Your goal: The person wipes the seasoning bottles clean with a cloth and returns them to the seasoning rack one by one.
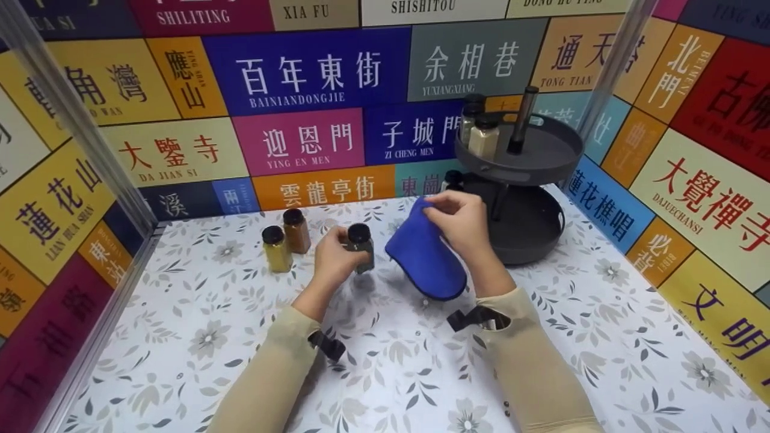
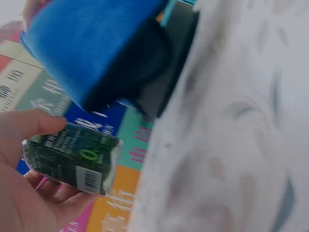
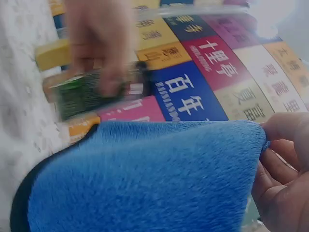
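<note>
In the head view my left hand (image 1: 338, 255) grips a small square jar (image 1: 363, 252) with a black lid. Its dark green label with a barcode faces the left wrist view, where the jar (image 2: 72, 157) sits between thumb and fingers. My right hand (image 1: 460, 219) pinches the top edge of a blue cloth (image 1: 424, 258) with dark trim, which hangs down over the table. The right wrist view shows the fuzzy face of the cloth (image 3: 145, 179) and the fingers pinching its corner. The jar and the cloth are apart.
Left of my left hand stand a yellow jar (image 1: 277, 249) and a brown jar (image 1: 296, 231). A dark two-tier round rack (image 1: 523, 156) stands at the back right, with a pale jar (image 1: 483, 138) and another on its upper tier. Sign-covered walls enclose the floral tabletop (image 1: 373, 367).
</note>
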A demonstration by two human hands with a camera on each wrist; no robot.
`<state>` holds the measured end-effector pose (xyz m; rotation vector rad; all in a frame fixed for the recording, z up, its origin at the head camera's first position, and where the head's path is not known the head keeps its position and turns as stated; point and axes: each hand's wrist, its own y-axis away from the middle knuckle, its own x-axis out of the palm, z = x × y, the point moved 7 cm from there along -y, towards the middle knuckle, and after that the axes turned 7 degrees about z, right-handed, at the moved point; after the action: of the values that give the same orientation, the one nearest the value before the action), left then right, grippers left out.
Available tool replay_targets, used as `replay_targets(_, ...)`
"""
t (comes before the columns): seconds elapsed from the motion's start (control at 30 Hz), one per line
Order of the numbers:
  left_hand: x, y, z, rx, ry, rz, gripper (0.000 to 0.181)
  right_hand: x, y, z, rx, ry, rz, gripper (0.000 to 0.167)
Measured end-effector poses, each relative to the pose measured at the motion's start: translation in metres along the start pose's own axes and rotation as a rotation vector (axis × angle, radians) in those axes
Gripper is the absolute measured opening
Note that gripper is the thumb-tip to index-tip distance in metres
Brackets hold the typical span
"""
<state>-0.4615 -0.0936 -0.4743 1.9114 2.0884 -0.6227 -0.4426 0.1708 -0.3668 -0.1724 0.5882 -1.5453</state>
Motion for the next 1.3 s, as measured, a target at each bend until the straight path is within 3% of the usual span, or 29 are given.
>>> replay_targets(0.23,0.013,-0.006,0.024,-0.047,-0.078,0.050,0.045,-0.008,-0.003,-0.003,-0.014,-0.066,-0.005,0.016)
replay_targets(0.4,0.016,-0.006,0.031,-0.068,-0.108,0.068,0.043,-0.004,-0.003,-0.005,-0.003,-0.072,0.027,0.017)
replay_targets(0.53,0.018,-0.007,0.031,-0.071,-0.094,0.135,0.055,-0.003,-0.003,-0.006,-0.001,-0.082,0.040,0.017)
replay_targets(0.63,0.021,-0.009,0.029,-0.021,-0.054,0.223,0.068,-0.002,-0.003,-0.006,0.000,-0.087,0.043,0.017)
replay_targets(0.73,0.022,-0.010,0.026,0.074,-0.015,0.295,0.073,0.000,-0.003,-0.007,0.007,-0.079,0.050,0.016)
replay_targets(0.87,0.019,-0.011,0.022,0.152,0.002,0.329,0.069,0.002,-0.002,-0.007,0.021,-0.057,0.065,0.015)
replay_targets(1.13,0.022,-0.010,0.027,0.058,0.000,0.373,0.055,0.006,0.000,-0.006,0.043,-0.007,0.080,0.015)
replay_targets(1.3,0.024,-0.009,0.027,0.041,-0.009,0.354,0.037,0.007,0.000,-0.005,0.044,0.012,0.087,0.015)
